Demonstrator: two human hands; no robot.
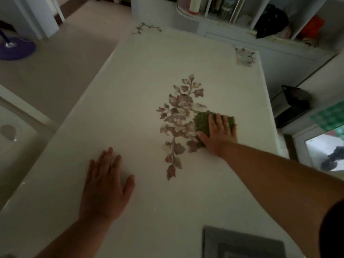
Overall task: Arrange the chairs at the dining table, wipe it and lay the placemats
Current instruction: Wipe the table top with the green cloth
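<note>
A long white dining table (130, 75) with a printed leaf-and-flower pattern in its middle fills the view. My right hand (217, 134) lies flat on a green cloth (202, 121), pressing it onto the tabletop at the right edge of the flower print. My left hand (106, 183) rests flat on the bare tabletop nearer to me, fingers spread, holding nothing. A grey placemat (242, 243) lies at the near right corner of the table, partly cut off by the frame.
A white chair (13, 127) stands at the table's left side. A purple fan base (16, 48) sits on the floor at far left. White shelves (260, 25) with clutter line the far right wall. A dark bag (292, 101) sits on a low unit to the right.
</note>
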